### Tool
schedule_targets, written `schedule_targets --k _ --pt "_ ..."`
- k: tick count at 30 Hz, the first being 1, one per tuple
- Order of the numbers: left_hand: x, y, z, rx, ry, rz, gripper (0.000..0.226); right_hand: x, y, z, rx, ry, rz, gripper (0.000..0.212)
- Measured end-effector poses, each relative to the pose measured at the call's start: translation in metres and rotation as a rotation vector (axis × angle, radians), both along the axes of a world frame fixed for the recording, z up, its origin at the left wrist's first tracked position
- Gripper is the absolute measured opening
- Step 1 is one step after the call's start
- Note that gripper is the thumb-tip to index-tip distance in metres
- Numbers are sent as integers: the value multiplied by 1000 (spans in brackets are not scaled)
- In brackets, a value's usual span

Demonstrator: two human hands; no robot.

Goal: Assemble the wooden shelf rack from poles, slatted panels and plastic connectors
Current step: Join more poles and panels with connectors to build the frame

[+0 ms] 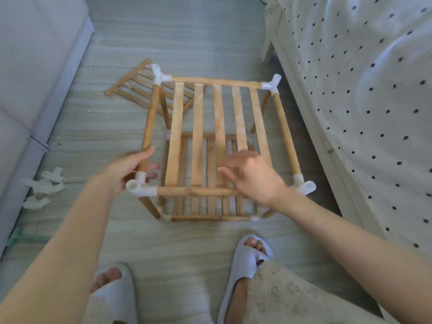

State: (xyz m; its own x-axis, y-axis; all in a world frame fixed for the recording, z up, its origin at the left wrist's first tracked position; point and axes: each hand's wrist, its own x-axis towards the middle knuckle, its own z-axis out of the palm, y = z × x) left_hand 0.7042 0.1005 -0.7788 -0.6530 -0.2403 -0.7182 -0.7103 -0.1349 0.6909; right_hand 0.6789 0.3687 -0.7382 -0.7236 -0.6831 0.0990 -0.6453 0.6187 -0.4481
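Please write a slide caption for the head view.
Left hand grips the two-tier wooden slatted rack; right hand hovers.

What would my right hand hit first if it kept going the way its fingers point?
Probably the slats of the top panel just under the right hand, whose blurred fingers point left and forward; depth is unclear.

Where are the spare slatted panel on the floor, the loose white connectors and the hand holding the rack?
spare slatted panel [131, 86], head view, on its slats.
loose white connectors [44, 185], head view, middle of the pile.
left hand [131, 168], head view, back of the hand.
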Motion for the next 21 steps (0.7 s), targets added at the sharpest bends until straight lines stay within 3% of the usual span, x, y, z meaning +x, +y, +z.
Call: schedule_targets --k 3,5,7,9,11,15,21 --pt "3 -2 15 -727 145 95 36 -15 35 4 61 112 -343 25" --pt "14 37 29 -1057 414 57 31 -22 56 3 82 72 -658 37" --pt "28 96 32 -1108 548 -184 37 -26 72 0 11 -230 -912 58" --pt "40 144 19 -1035 435 -494 52 -21 77 -5 -248 -732 -1062 67" --pt "44 161 -1 -1095 356 -626 52 -9 75 -15 -601 -1161 -1060 60" --pt "29 134 -20 -1240 408 -646 55 1 65 -31 -1056 -1452 -932 61" --pt "14 107 -24 -1317 415 -687 66 0 42 -52 -1355 -1785 -630 87"
